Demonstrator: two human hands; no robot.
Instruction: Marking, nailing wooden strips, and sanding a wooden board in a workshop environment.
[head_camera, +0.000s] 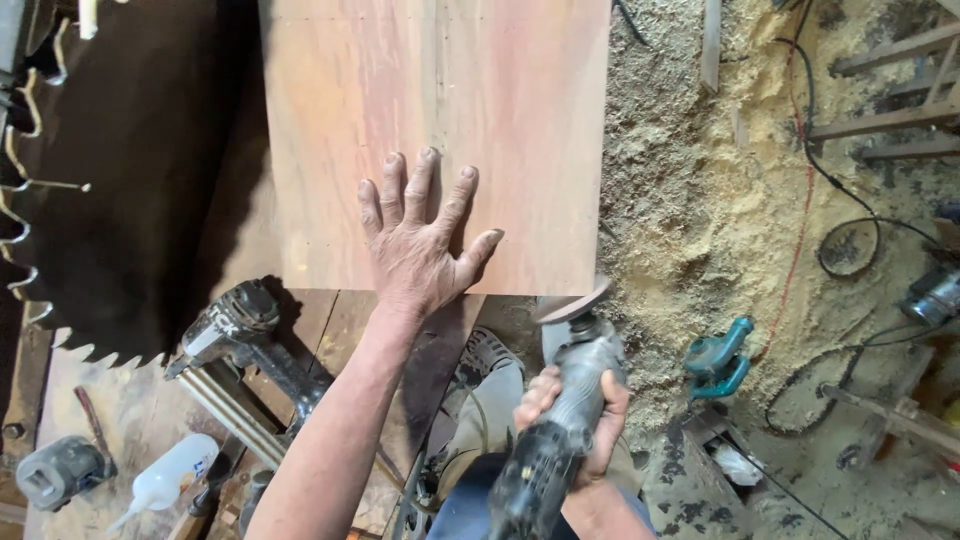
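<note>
My left hand (420, 235) lies flat, fingers spread, on a reddish plywood panel (440, 110) near its front edge. My right hand (575, 420) grips the grey body of an angle grinder (565, 410). The grinder's sanding disc (575, 303) sits tilted at the panel's front right corner, touching or almost touching the edge.
A big circular saw blade (120, 200) lies at left. A nail gun (240, 340), a white squeeze bottle (170, 475) and a small grey tool (55, 470) rest on the bench. Sawdust (700, 200), cables (850, 240), a teal power tool (718, 358) and wooden battens (890, 90) cover the floor at right.
</note>
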